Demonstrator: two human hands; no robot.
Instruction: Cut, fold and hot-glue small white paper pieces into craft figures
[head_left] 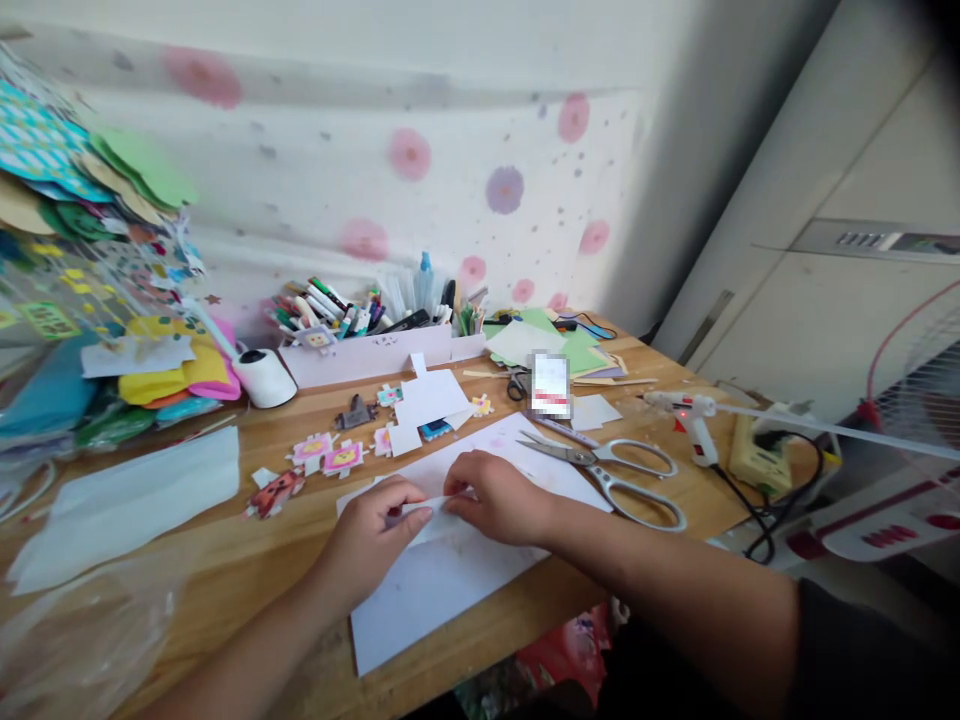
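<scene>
Between my two hands is a small piece of white paper [429, 506], pinched at its top edge. My left hand [382, 525] grips it with thumb and fingers from the left. From the right, my right hand [495, 497] pinches the same edge close beside the left thumb. Both hands are over a large white sheet [420, 610] on the wooden table. Silver scissors [600, 460] lie partly spread just right of my right hand. Beyond my hands sit cut-out paper stickers [343, 457] and a white cut paper shape [431, 400].
A white box [367, 358] of pens and markers stands at the back. A hot glue gun [690, 415] with a cord rests at the right, near a power strip [757, 455]. White sheeting [135, 500] and clear plastic [90, 630] lie left. Colored papers [577, 350] are piled behind.
</scene>
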